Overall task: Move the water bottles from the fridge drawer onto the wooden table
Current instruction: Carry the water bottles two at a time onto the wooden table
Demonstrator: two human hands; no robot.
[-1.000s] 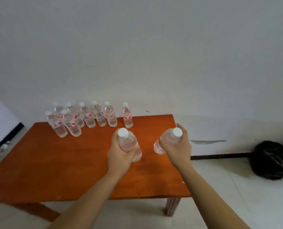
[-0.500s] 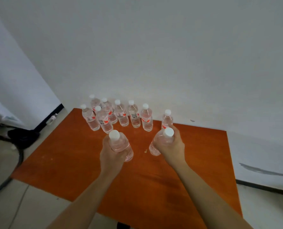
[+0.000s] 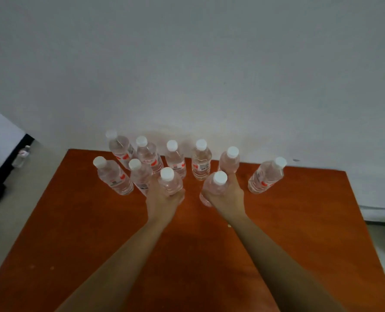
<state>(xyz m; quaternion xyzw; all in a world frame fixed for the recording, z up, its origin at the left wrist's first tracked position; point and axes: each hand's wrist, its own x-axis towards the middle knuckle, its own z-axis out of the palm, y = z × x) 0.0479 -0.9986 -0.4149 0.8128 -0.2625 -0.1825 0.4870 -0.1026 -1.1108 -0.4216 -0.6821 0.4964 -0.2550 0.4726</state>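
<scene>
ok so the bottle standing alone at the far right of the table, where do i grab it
Wrap around the mid-body of the far-right bottle, coming from its near right side. It stands on its base apart from the cluster, with bare wooden table on that side, and the round body is wider than the capped neck.

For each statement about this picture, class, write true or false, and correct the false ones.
1. Each hand grips a water bottle. True: the left hand grips one bottle, and the right hand grips a second bottle.
2. The caps are blue. False: the caps are white.
3. Eight further bottles stand on the wooden table. True.
4. Those eight lie on their sides. False: they stand upright, caps up.
5. No bottle is on the floor. False: a floor bottle stands left of the table.
</scene>
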